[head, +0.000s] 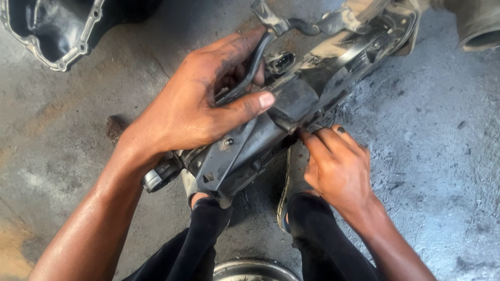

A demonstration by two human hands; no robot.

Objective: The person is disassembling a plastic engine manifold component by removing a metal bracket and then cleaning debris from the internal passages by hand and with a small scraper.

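Observation:
A long, dirty grey engine part with brackets, a band clamp and a black connector lies diagonally across my lap above the concrete floor. My left hand grips its upper middle, fingers wrapped around a dark curved bracket and thumb pressed on the housing. My right hand pinches something small at the part's lower edge near a short round stub; what it pinches is hidden by the fingertips. My legs in black trousers and a sandal show below.
An open black metal casing with a bolted flange rim lies at the top left. A grey pipe end sits at the top right. A round metal rim shows at the bottom edge. Stained concrete floor surrounds everything.

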